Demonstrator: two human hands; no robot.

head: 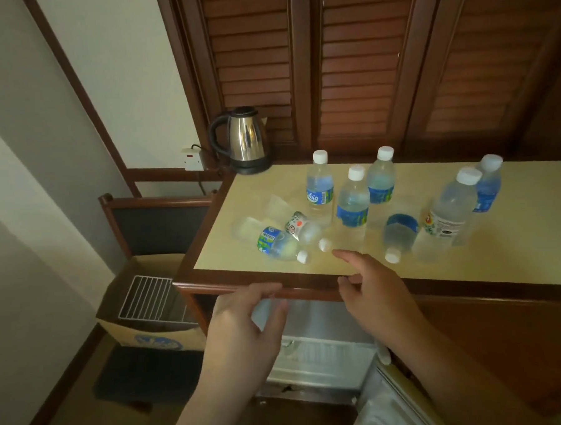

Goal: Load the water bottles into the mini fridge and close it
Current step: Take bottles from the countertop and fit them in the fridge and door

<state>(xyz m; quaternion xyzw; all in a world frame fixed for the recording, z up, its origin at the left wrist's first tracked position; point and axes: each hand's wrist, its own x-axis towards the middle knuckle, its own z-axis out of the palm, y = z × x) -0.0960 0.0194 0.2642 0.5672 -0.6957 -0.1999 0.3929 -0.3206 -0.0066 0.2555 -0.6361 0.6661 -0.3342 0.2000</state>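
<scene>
Several clear water bottles with white caps are on the cream cabinet top (518,248). Some stand upright, such as one with a blue label (319,188). Three lie on their sides: a green-blue labelled one (276,244), a white-labelled one (301,228) and a blue-labelled one (399,233). Below the top, the mini fridge (322,350) stands open, its door (393,401) swung out at the lower right. My left hand (243,331) hovers at the cabinet's front edge, fingers relaxed, holding nothing. My right hand (371,292) reaches over the edge toward the lying bottles, fingers spread and empty.
A steel kettle (241,141) stands at the top's back left corner, by a wall socket (192,158). A cardboard box (148,320) holding a wire rack (147,297) sits on the floor at the left. Wooden louvred doors (362,61) rise behind.
</scene>
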